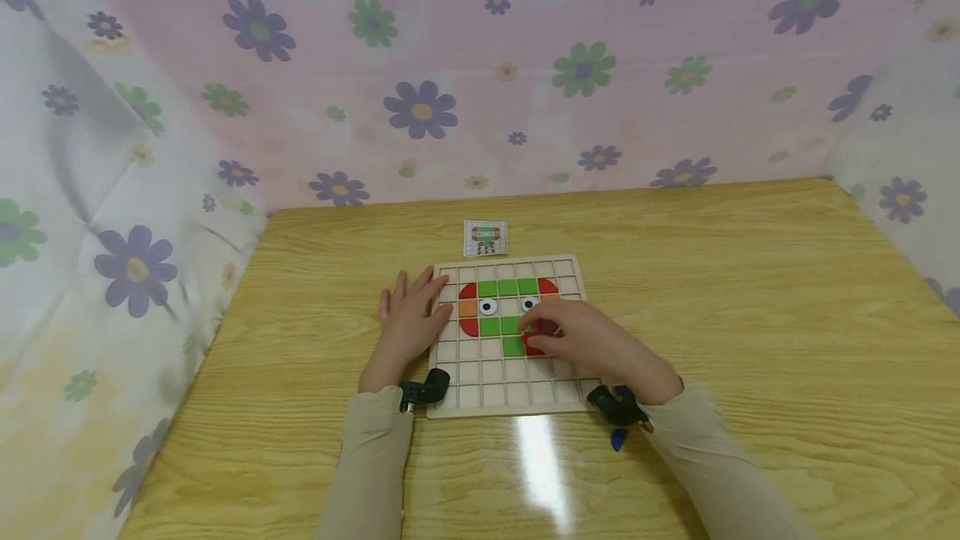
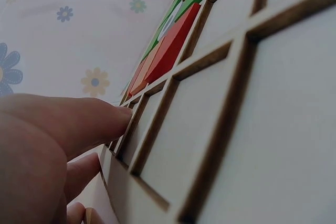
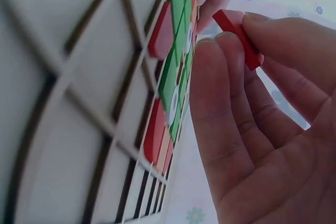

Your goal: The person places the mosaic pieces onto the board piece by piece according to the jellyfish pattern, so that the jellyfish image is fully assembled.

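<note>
A wooden grid board (image 1: 480, 397) bears flat green squares (image 1: 507, 287), red rounded corner pieces (image 1: 468, 291), orange squares (image 1: 467, 308) and two eye pieces (image 1: 487, 307). Along its left edge my left hand (image 1: 411, 322) rests with fingers spread, a fingertip touching the frame in the left wrist view. Over the lower right part of the pattern is my right hand (image 1: 596, 340). In the right wrist view it pinches a small red piece (image 3: 239, 38) between thumb and fingers, held off the board. Another red piece (image 3: 161, 34) lies in the grid near it.
A small picture card (image 1: 485, 237) with a coloured figure on a grid lies behind the board. Dark blue pieces (image 1: 618, 439) lie on the wooden table (image 1: 712, 290) beside my right wrist. Flowered cloth (image 1: 465, 48) hangs around the back and sides.
</note>
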The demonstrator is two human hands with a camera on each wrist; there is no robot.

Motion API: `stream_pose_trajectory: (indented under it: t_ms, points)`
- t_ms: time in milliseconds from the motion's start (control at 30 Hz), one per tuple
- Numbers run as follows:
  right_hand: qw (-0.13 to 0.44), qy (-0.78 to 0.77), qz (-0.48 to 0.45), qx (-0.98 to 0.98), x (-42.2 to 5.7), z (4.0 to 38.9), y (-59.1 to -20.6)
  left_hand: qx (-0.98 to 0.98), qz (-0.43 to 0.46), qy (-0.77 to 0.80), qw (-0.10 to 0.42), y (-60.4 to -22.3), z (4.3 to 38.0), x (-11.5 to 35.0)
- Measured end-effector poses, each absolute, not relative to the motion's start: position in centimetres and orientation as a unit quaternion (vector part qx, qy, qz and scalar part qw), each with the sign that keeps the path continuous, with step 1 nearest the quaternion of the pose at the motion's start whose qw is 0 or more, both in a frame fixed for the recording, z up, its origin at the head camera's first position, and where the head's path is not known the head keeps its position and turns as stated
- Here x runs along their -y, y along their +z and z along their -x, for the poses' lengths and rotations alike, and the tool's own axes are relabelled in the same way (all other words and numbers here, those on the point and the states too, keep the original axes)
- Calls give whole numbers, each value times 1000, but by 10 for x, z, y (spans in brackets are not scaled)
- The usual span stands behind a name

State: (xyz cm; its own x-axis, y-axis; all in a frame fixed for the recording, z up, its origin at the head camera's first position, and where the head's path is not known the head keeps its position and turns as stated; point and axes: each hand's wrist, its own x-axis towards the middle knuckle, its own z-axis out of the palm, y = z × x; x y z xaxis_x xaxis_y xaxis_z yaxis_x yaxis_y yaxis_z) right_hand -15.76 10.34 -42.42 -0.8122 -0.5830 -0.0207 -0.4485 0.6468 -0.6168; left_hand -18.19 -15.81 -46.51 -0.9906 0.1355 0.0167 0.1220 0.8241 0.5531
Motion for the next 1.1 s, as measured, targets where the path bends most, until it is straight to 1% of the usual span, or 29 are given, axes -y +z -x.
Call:
stream_pose_trajectory:
  t_ms: [467,1100]
  points:
    - [105,-300,333,-888,-78,170,-430,-953,-68,296,16,-467,184,158]
    - [82,-259,348,-897,-53,172,-432,-958,-64,278,8,-464,182,158]
